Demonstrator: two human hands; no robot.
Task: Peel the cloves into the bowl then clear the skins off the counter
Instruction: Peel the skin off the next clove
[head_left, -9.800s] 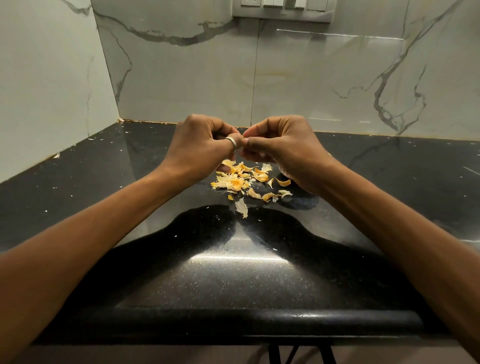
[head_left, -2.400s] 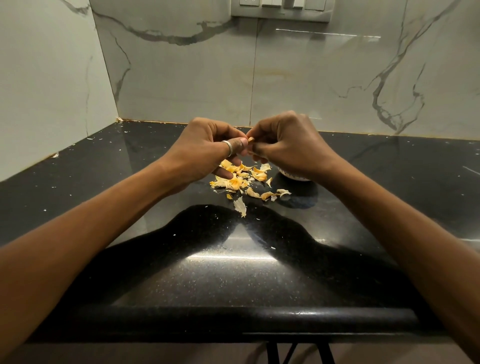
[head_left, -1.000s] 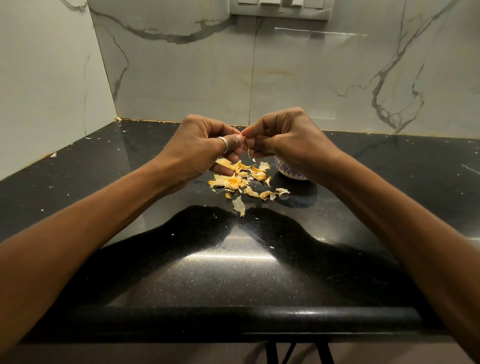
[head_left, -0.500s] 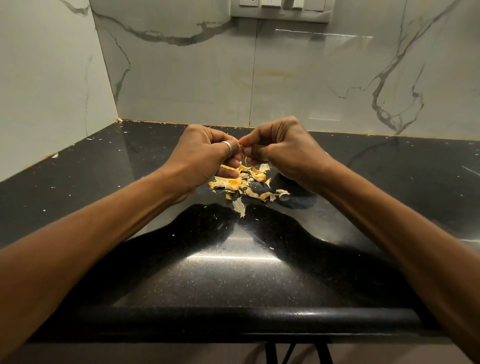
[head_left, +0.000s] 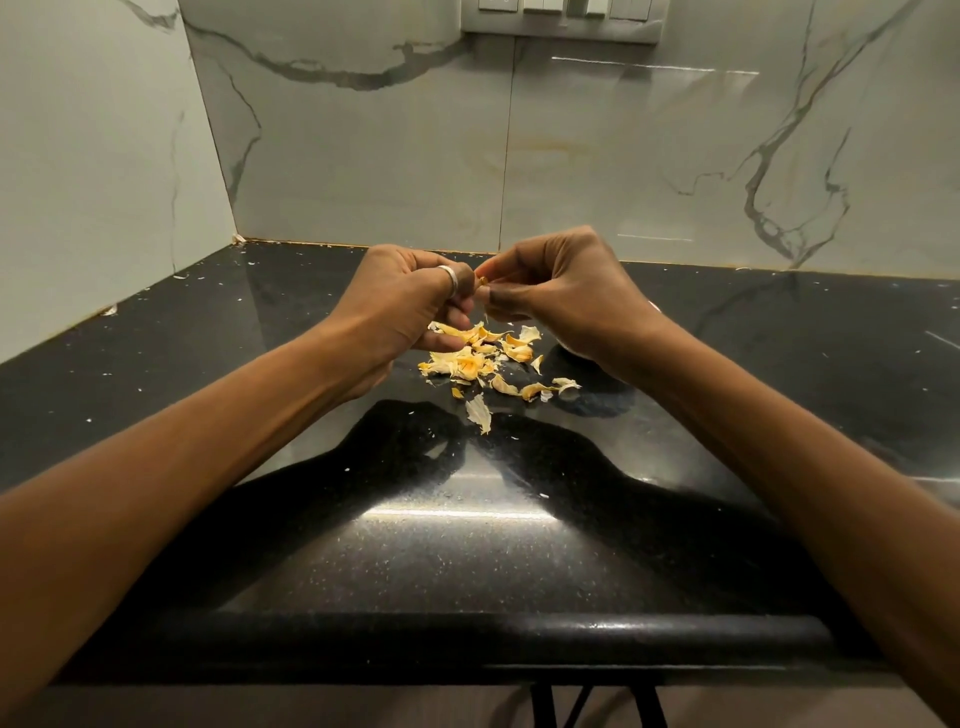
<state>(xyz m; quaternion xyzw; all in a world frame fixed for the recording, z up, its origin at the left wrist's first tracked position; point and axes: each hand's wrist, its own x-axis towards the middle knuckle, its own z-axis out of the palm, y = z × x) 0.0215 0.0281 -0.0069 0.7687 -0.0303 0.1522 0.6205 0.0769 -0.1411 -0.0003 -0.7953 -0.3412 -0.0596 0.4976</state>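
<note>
Left hand (head_left: 400, 306) and right hand (head_left: 561, 291) meet, pinching a clove (head_left: 483, 281) above skins (head_left: 483, 358).

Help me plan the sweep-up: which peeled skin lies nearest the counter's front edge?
The pale whitish skin lying alone in front of the pile; the rest are yellower and bunched farther back.

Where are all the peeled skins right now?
In the head view the skins lie in a loose pile on the black counter, mid-frame, just below the left hand and right hand, which pinch a clove together.
</note>
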